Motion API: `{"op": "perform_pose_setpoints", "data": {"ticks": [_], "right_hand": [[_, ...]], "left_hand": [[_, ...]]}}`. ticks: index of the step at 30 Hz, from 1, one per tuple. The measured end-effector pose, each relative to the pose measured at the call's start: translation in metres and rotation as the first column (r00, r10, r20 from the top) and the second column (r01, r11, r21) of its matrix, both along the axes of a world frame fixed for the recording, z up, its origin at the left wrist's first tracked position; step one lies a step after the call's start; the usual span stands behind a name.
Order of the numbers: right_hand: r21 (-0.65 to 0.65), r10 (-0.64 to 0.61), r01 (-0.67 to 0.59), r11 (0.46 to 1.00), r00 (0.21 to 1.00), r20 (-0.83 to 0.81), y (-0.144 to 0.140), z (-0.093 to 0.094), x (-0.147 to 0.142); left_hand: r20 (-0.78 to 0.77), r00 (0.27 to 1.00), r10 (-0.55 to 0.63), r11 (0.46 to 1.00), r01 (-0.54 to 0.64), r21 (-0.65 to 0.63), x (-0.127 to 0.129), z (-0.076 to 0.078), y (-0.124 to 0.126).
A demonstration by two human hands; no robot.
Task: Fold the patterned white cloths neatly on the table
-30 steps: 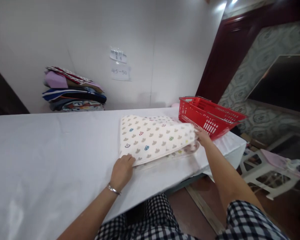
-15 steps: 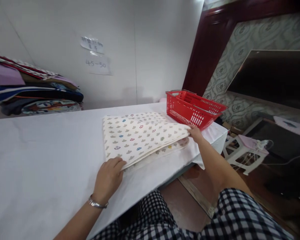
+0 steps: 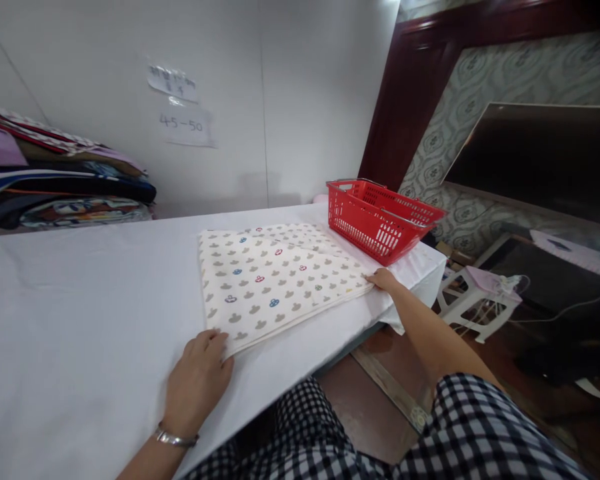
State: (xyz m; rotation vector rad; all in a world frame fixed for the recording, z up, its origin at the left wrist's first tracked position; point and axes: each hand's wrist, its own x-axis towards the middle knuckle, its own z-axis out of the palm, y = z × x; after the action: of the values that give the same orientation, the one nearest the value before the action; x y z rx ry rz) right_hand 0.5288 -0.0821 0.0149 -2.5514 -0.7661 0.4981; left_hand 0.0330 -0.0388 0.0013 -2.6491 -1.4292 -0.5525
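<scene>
Cloth [image 3: 275,283], folded w/ mushroom print, lies flat on white table [image 3: 80,313], long axis running L-R btwn hands: left hand [image 3: 197,380] presses its near-left corner, right hand [image 3: 383,280] fingertips rest on far-right corner by red basket [image 3: 380,213].

Both arms out fwd, bare forearms, checked sleeve at right upper arm. Left hand [image 3: 199,381] low and near, palm down, fingers [image 3: 215,340] loosely curled, tips pressing flat; metal bracelet at wrist. Right arm stretched further out, elbow nearly straight. Right hand [image 3: 383,280] palm down, fingers together and extended, lying flat. Neither hand closed into a grip; both rest w/ light downward press. Hands well apart, left nearer the body than right.
</scene>
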Motion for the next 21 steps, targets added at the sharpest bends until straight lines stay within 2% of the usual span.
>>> {"op": "perform_pose_setpoints", "data": {"ticks": [4, 8, 10, 13, 16, 18, 19, 21], "right_hand": [[0.014, -0.037, 0.038, 0.999, 0.997, -0.066, 0.002, 0.003, -0.005], [0.131, -0.045, 0.076, 0.988, 0.975, -0.219, 0.0, 0.008, -0.019], [0.212, -0.001, 0.073, 0.974, 0.946, -0.323, -0.004, 0.011, -0.029], [0.321, 0.103, 0.05, 0.946, 0.891, -0.442, -0.011, 0.012, -0.046], [0.455, 0.227, 0.086, 0.886, 0.776, -0.589, -0.025, 0.01, -0.069], [0.537, 0.291, 0.156, 0.829, 0.699, -0.653, -0.04, 0.01, -0.087], [0.567, 0.296, 0.189, 0.801, 0.698, -0.651, -0.049, 0.012, -0.096], [0.62, 0.276, 0.226, 0.751, 0.746, -0.606, -0.067, 0.019, -0.112]], "left_hand": [[-0.042, 0.988, 0.148, 0.981, -0.152, -0.122, 0.003, 0.003, -0.007], [-0.052, 0.983, 0.179, 0.954, -0.186, -0.234, -0.001, 0.008, -0.004], [0.001, 0.98, 0.198, 0.947, -0.191, -0.26, -0.01, 0.013, 0.002], [0.18, 0.961, 0.211, 0.965, -0.175, -0.195, -0.03, 0.025, 0.01], [0.35, 0.913, 0.211, 0.977, -0.18, -0.118, -0.054, 0.038, 0.011], [0.423, 0.871, 0.249, 0.968, -0.207, -0.145, -0.07, 0.045, 0.007], [0.458, 0.846, 0.271, 0.961, -0.212, -0.178, -0.077, 0.047, 0.003], [0.538, 0.79, 0.295, 0.952, -0.197, -0.233, -0.089, 0.051, -0.004]]}}
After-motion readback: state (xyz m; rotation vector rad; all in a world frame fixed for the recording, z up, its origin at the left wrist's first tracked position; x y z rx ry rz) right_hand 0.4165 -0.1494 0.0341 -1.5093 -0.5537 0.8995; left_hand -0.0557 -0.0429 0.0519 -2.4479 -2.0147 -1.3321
